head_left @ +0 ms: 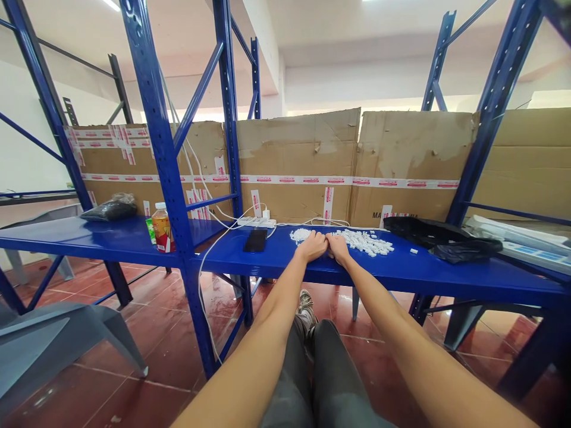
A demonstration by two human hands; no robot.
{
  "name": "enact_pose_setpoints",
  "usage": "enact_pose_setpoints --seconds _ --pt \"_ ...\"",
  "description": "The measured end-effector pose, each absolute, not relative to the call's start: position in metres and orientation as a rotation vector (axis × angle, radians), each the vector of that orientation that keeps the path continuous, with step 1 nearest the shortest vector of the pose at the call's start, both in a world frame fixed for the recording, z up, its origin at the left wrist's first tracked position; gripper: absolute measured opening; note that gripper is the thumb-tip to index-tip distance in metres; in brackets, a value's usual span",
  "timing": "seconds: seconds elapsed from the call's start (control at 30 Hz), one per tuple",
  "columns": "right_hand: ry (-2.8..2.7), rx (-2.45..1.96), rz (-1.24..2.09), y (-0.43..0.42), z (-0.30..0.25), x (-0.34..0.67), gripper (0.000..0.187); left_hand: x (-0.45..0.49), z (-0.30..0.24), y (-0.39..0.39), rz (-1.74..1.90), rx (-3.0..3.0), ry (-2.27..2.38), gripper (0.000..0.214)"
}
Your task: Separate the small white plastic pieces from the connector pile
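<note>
White plastic pieces point(363, 242) — small, heaped in two loose patches on a blue steel shelf point(134, 235) | left hand point(312, 245): flat, fingers pressed together, at the pieces' near edge | right hand point(338, 246): fingers likewise together, touching the pieces, just beside the left | nearby — black phone point(256, 241), white power strip point(256, 222), black plastic bag point(428, 230)

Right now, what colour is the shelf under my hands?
Deep blue: the painted steel shelf shows it best in the head view.
</note>
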State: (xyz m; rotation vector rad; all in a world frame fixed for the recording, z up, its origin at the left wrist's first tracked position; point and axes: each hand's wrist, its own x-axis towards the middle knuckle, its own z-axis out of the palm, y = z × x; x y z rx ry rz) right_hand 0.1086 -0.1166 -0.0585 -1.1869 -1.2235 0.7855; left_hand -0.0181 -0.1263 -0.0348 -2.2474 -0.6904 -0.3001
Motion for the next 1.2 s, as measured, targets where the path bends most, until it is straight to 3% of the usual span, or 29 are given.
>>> enact_pose_setpoints --seconds 0.37,0.8,1.07,1.2 --pt "-1.094 -1.345 0.877 -0.115 -0.055 0.107 0.030 -0.016 -0.028 -0.130 -0.269 -2.334 -0.511 0.030" --pt "-1.145 -1.373 0.869 -0.120 -0.051 0.106 0.034 -0.017 -0.039 -0.109 -0.342 -2.482 -0.849 0.021" --pt "-1.103 -1.492 0.521 -0.121 -0.050 0.109 0.028 -0.021 -0.037 -0.119 -0.473 -2.454 -0.915 0.019" --pt "-0.967 -1.631 0.218 -0.127 -0.044 0.111 0.036 -0.027 -0.036 -0.129 -0.814 -2.275 -1.162 0.031"
